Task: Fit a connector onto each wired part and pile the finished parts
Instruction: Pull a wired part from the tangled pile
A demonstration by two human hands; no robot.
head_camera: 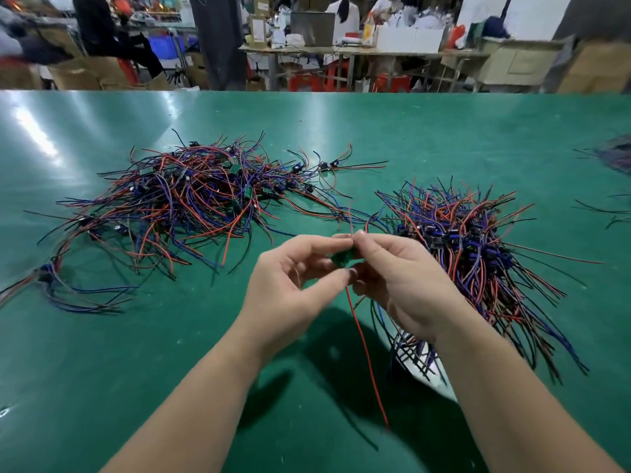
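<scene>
Left grip [290, 278] and right grip [403, 281] pinched one green board [343, 258] between them; just right lay a tidy pile [471, 240], likely finished, while left a larger tangle [191, 196] looked undone.

A wired circuit board [343, 259] is held between the left hand [290, 278] and the right hand [399, 274], above the worktable [136, 370]. Left of the grip and behind it, a sprawling heap of wired boards [191, 196] is spread on the table. Just right of the grip, a tighter pile [467, 240] is stacked. A single wire [365, 353] is hung from the grip toward the person.
</scene>
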